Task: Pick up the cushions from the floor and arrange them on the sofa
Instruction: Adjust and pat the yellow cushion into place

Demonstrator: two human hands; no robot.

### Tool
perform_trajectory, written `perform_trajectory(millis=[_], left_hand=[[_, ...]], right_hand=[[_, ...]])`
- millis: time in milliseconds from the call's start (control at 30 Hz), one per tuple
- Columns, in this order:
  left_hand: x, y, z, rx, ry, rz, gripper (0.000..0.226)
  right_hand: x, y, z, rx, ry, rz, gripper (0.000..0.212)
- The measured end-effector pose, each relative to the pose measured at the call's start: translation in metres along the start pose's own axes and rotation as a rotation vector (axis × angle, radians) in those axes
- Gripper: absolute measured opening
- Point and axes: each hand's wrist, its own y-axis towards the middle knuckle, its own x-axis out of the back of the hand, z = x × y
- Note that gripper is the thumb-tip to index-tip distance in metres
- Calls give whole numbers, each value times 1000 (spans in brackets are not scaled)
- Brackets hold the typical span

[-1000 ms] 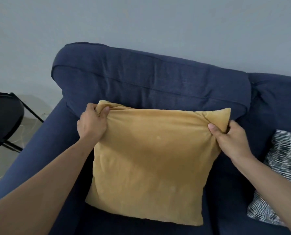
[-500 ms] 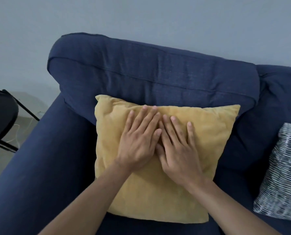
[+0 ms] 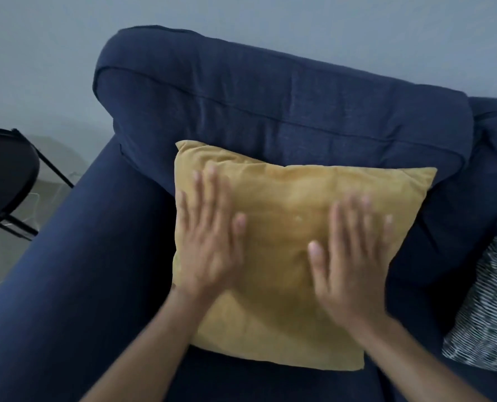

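A mustard-yellow cushion (image 3: 293, 198) leans upright against the back of the navy blue sofa (image 3: 270, 105), near its left arm. My left hand (image 3: 209, 242) lies flat on the cushion's left half, fingers spread. My right hand (image 3: 351, 256) lies flat on its right half, also with fingers apart. Both hands are blurred by motion and grip nothing. A black-and-white patterned cushion (image 3: 490, 309) stands on the sofa seat at the right edge, partly cut off by the frame.
The sofa's left arm (image 3: 67, 271) runs down the left side. Beyond it stands a black round side table (image 3: 0, 175) on thin legs, over a pale floor with a thin cable. A plain grey wall is behind.
My hands let go of the cushion's top corners, pressed together on its middle, and have now slid apart toward its left and right sides. The cushion rests against the backrest.
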Motion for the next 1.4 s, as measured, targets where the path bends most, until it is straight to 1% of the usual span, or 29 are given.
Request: perform_trajectory(millis=[67, 100, 167, 267, 400, 500, 567, 600, 633, 667, 733, 767, 800, 833, 900, 1000, 1067, 1100, 1167, 1267, 1300, 1333, 1367, 1400], left_hand=[[-14, -31, -35, -136, -42, 38, 62], [-23, -44, -45, -176, -40, 53, 61], [-41, -59, -38, -168, 15, 49, 61], [-56, -58, 1, -56, 79, 23, 65], [-63, -61, 45, 99, 59, -4, 67], [-54, -75, 68, 351, -37, 14, 66], [-40, -83, 70, 477, -90, -3, 67], [-33, -87, 62, 487, -100, -25, 66], [-27, -91, 49, 461, -102, -51, 66], [-23, -96, 32, 406, -100, -69, 67], [-28, -108, -3, 244, -101, -54, 69], [-35, -116, -15, 179, -94, -27, 69], [-42, -123, -20, 151, -80, 1, 70], [-50, -129, -17, 160, -66, 20, 70], [-62, -137, 6, 253, -49, 41, 72], [-68, -148, 48, 478, -136, 80, 72], [-60, -157, 67, 669, -324, 122, 72], [-53, -160, 75, 739, -415, 133, 74], [-33, -154, 83, 814, -478, 124, 73], [0, -104, 68, 858, -573, 67, 62], [7, -83, 62, 861, -628, 79, 56], [11, -62, 55, 868, -678, 111, 50], [12, -45, 51, 864, -721, 151, 50], [11, -31, 48, 846, -743, 179, 57]], right_hand=[[-14, -27, 27, 140, 28, 70, 67], [-23, -38, 32, 166, 22, 89, 65], [-39, -47, 28, 150, -19, 90, 66], [-52, -41, 2, 74, -104, 39, 74], [-60, -46, -40, -56, -144, -21, 77], [-52, -64, -51, -205, -101, -22, 76], [-43, -75, -40, -236, -23, -23, 77], [-39, -81, -28, -192, 10, -17, 78], [-38, -87, -15, -105, 33, -2, 79], [-38, -95, -1, 3, 51, 22, 80], [-48, -110, 24, 182, 74, 83, 82], [-55, -116, 31, 233, 62, 102, 83], [-62, -119, 34, 262, 35, 112, 84], [-69, -120, 34, 272, 5, 114, 85], [-78, -121, 20, 250, -39, 106, 84], [-79, -120, -17, 111, -103, 96, 82], [-71, -123, -37, -51, -98, 113, 82], [-66, -124, -42, -144, -53, 123, 83], [-52, -120, -46, -317, 129, 127, 82], [-29, -88, -54, -641, 578, 45, 84], [-22, -71, -55, -741, 719, 29, 83], [-16, -56, -55, -807, 833, 24, 80], [-12, -42, -56, -835, 905, 30, 75], [-8, -31, -56, -836, 931, 37, 69]])
